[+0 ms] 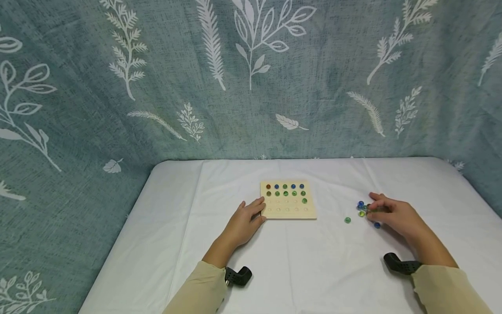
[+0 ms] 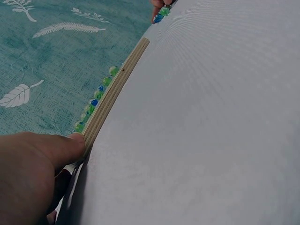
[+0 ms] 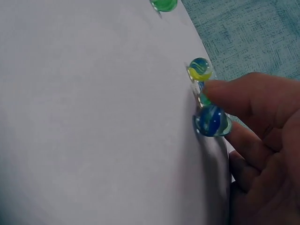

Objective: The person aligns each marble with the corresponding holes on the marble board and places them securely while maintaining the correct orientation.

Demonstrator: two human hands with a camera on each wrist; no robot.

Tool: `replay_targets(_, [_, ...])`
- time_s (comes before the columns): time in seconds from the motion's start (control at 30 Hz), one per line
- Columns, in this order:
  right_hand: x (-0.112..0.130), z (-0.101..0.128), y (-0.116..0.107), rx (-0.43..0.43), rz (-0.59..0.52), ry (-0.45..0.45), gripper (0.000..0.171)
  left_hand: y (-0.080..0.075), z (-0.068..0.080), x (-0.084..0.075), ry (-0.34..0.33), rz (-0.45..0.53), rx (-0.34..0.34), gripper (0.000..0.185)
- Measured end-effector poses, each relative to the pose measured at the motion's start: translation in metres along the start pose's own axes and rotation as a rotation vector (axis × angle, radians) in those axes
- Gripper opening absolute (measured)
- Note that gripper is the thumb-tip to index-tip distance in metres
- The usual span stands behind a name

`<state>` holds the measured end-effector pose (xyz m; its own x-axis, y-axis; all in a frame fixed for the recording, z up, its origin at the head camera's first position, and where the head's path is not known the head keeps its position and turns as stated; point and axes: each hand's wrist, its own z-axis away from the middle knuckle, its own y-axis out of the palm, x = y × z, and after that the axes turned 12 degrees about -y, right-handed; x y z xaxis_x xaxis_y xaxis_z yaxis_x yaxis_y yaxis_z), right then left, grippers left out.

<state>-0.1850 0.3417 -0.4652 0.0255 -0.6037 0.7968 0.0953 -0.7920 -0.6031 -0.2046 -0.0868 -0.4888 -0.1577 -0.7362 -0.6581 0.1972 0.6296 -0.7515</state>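
Along the left edge of the pale wooden board [image 1: 288,213], my left hand [image 1: 244,221] rests with its fingertips and thumb. In the left wrist view its thumb [image 2: 70,146] lies against the board's edge. Glass marbles, mostly green and blue with one reddish-brown at the far left corner, fill the two far rows; one green marble [image 1: 304,201] sits at the right end of the third row. My right hand [image 1: 398,216] reaches over loose marbles, thumb and forefinger apart at the group. A blue marble [image 3: 212,120] and a yellow-blue marble [image 3: 200,69] lie around its thumb.
A green marble [image 1: 347,220] lies apart, left of the right hand's group. White cloth [image 1: 333,270] covers the table, with a green leaf-patterned curtain [image 1: 243,117] behind and at the sides. Black cameras [image 1: 240,276] are strapped to both wrists.
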Motion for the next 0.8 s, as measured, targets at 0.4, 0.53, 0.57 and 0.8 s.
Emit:
replay_targets(0.4, [-0.0038,0.0001,0.0044,-0.01,0.113,-0.066,0.041,-0.0005,-0.0002,0.0001,0.008,0.002,0.008,0.049])
replay_targets(0.53, [-0.0039,0.0005,0.0048,-0.015,0.121,-0.082,0.038,-0.0001,-0.0001,0.0001,0.005,0.0,0.006,0.049])
replay_targets(0.57, [-0.0036,0.0006,0.0048,-0.015,0.123,-0.084,0.038,-0.0001,-0.0001,0.0001,0.004,-0.001,0.005,0.049])
replay_targets(0.8, [-0.0002,-0.0002,0.0044,-0.008,0.135,-0.09,0.036,-0.001,0.0,-0.0001,-0.001,-0.003,0.006,0.049])
